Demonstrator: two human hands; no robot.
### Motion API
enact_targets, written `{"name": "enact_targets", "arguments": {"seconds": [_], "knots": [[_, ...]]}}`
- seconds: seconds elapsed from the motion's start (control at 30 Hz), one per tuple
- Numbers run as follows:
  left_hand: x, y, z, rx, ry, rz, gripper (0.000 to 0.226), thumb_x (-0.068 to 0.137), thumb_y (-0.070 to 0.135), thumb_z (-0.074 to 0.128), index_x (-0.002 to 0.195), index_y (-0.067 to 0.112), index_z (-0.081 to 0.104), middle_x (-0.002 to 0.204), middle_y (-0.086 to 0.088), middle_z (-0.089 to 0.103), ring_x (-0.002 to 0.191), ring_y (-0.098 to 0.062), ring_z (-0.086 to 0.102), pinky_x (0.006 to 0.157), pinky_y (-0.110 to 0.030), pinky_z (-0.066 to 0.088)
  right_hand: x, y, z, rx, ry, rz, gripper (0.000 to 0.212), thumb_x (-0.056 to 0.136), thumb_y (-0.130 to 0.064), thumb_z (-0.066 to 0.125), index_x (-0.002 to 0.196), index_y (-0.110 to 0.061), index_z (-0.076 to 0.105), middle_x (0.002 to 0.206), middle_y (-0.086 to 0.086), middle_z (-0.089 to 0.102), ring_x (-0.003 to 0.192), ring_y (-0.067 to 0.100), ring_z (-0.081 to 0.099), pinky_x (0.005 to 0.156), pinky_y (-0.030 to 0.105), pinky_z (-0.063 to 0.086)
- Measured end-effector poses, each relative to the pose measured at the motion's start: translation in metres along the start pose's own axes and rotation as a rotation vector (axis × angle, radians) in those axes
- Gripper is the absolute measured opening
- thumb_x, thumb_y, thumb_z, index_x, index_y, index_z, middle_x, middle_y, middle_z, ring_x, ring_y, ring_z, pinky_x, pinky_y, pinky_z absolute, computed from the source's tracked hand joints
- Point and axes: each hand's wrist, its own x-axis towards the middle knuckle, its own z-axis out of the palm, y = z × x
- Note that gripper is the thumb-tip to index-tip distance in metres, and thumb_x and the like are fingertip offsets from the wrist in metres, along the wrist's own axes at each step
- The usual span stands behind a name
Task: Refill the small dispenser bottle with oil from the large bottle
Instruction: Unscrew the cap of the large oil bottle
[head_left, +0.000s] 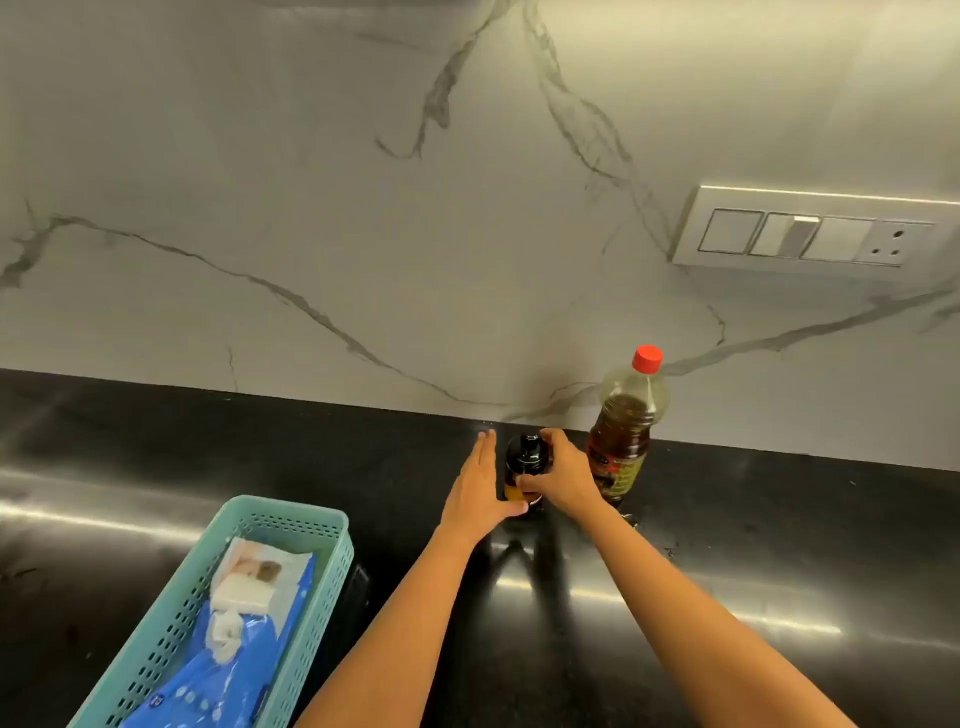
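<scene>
The small dispenser bottle (525, 460) stands upright on the black counter near the wall, with a black top and a little yellow oil at its base. My right hand (563, 475) wraps around its right side and top. My left hand (480, 480) is held flat against the bottle's left side, fingers straight, thumb under the base area. The large oil bottle (626, 426) stands just right of my right hand, upright, with a red cap (647, 359), dark oil inside and a red and yellow label.
A teal perforated basket (322, 525) sits at the front left of the counter (779, 545) and holds blue and white packets (234, 649). A marble wall rises behind, with a switch and socket panel (810, 236) at the right.
</scene>
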Motion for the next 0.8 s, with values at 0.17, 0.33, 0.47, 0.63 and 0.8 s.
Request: {"name": "enact_targets", "arguments": {"seconds": [0.17,0.33,0.47,0.63,0.8], "knots": [[0.02,0.002,0.012,-0.145,-0.034,-0.001,0.09,0.07,0.02,0.08,0.144,0.017,0.029,0.141,-0.007,0.046,0.13,-0.023,0.046,0.106,-0.036,0.041,0.012,0.009,0.011,-0.011,0.028,0.034,0.067,0.062,-0.013,0.083,0.12,-0.007,0.05,0.112,0.01,0.064,0.106,0.024,0.061,0.08,0.023,0.045],[0.026,-0.005,0.024,-0.246,0.052,0.005,0.075,0.065,0.015,0.083,0.13,0.017,0.045,0.116,-0.004,0.065,0.108,-0.018,0.063,0.092,-0.035,0.053,0.012,0.013,0.014,0.004,0.091,-0.009,0.061,0.061,-0.013,0.081,0.115,-0.007,0.053,0.106,0.009,0.066,0.099,0.022,0.063,0.08,0.024,0.048],[0.018,-0.004,0.027,-0.291,0.065,0.041,0.071,0.067,0.014,0.081,0.128,0.022,0.046,0.117,0.0,0.064,0.108,-0.011,0.061,0.089,-0.021,0.049,0.007,0.016,0.013,-0.003,0.08,-0.026,0.062,0.061,-0.016,0.082,0.115,-0.009,0.053,0.104,0.007,0.065,0.097,0.02,0.063,0.081,0.026,0.051],[-0.006,0.003,0.026,-0.267,0.03,0.139,0.074,0.068,0.02,0.082,0.131,0.024,0.044,0.122,0.002,0.062,0.112,-0.009,0.059,0.095,-0.024,0.049,-0.024,0.018,0.005,0.056,0.128,-0.021,0.058,0.059,-0.017,0.082,0.11,-0.012,0.056,0.095,0.0,0.064,0.091,0.017,0.064,0.075,0.023,0.05],[-0.055,0.015,0.031,-0.276,-0.001,0.173,0.073,0.068,0.02,0.082,0.131,0.025,0.044,0.123,0.003,0.062,0.115,-0.009,0.058,0.099,-0.029,0.049,-0.081,0.016,-0.005,0.046,0.138,-0.006,0.059,0.056,-0.019,0.083,0.109,-0.015,0.058,0.092,-0.003,0.063,0.087,0.013,0.061,0.076,0.025,0.051]]}}
